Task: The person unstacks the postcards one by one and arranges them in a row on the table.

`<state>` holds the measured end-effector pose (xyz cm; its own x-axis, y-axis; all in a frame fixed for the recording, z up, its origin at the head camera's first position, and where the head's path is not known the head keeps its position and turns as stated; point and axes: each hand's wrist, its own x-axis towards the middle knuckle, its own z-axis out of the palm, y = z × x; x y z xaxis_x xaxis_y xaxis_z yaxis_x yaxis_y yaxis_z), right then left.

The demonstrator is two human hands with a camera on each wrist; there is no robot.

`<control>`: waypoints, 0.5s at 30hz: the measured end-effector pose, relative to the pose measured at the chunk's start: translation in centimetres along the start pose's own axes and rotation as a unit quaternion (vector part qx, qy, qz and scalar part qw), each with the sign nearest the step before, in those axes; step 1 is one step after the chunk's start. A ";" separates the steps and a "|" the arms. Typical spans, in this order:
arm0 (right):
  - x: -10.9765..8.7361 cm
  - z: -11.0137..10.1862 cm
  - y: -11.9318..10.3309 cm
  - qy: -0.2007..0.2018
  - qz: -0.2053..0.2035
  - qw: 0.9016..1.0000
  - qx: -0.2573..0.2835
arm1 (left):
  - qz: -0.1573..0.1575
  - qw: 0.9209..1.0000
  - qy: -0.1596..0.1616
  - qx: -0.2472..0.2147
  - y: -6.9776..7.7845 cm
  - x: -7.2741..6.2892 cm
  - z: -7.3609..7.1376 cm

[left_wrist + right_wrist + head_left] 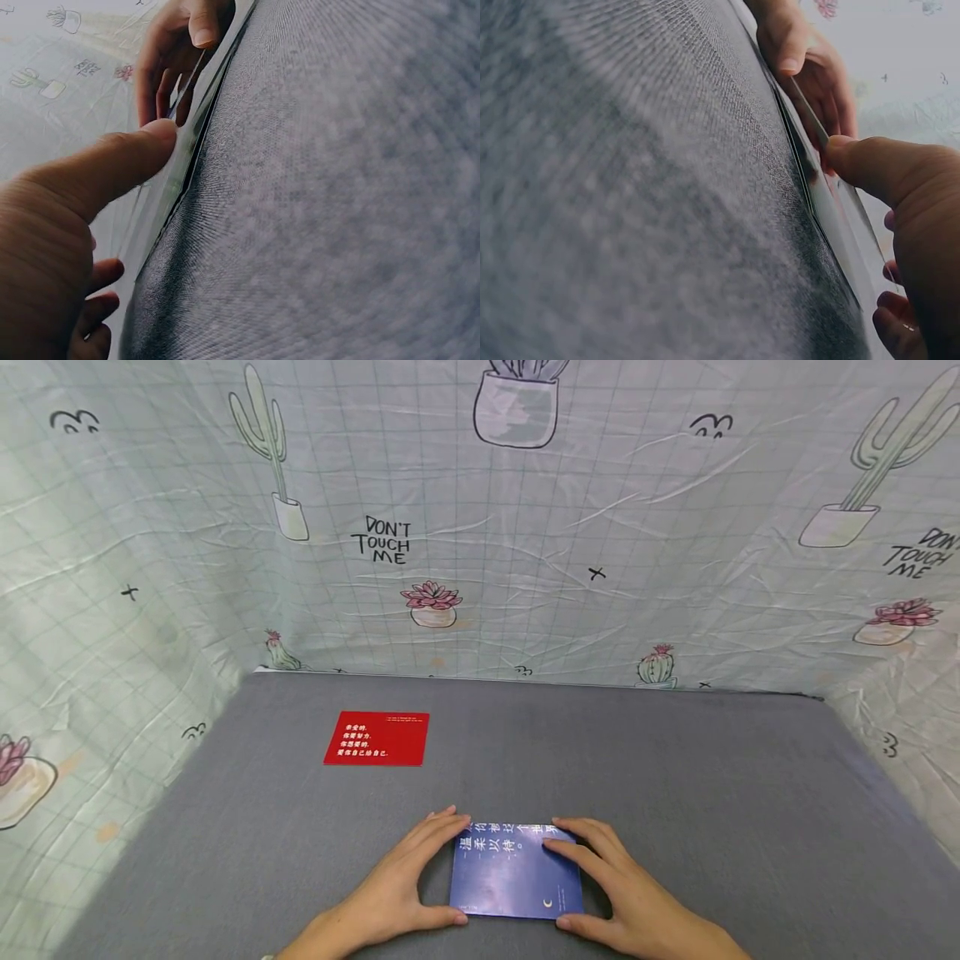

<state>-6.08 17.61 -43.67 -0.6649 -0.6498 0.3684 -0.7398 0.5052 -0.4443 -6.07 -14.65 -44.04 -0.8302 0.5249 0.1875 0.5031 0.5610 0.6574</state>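
A blue postcard-like card [510, 881] with white characters and a small moon lies between both hands at the front of the grey cloth. My left hand [405, 881] holds its left side, fingers at the far corner and thumb at the near one. On the opposite side my right hand [626, 885] grips in the same way, with two fingers over the far right part. Both wrist views catch the card edge-on, a thin line between the thumbs. Below it a pale strip with a dark edge [196, 161] shows at the cloth; what it is I cannot tell.
A red card [378, 739] with white characters lies flat on the grey cloth [600, 752], farther back and to the left. Behind and at both sides hangs a pale curtain [510, 527] printed with cacti, meeting the surface at its back edge.
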 end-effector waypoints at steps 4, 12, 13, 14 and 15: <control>-0.2 -0.3 -0.2 -0.035 0.040 0.999 0.006 | -0.010 1.000 0.002 -0.012 0.3 0.0 -0.2; 0.3 -0.9 0.1 0.010 -0.020 0.999 0.026 | 0.063 0.997 0.053 0.004 0.3 0.3 -0.7; 0.4 -0.9 0.2 0.017 -0.031 0.999 0.027 | 0.068 0.996 0.055 0.001 0.3 0.4 -0.8; 0.4 -1.0 0.2 0.022 -0.040 0.999 0.028 | 0.071 0.996 0.056 -0.001 0.2 0.4 -0.8; 0.5 -1.0 0.3 0.025 -0.045 0.998 0.028 | 0.073 0.996 0.056 0.000 0.2 0.4 -0.9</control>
<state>-6.73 18.02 -42.75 -0.6016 -0.6614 0.4478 -0.7906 0.4126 -0.4525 -6.47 -14.87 -43.18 -0.7695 0.5262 0.3619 0.6207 0.4831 0.6175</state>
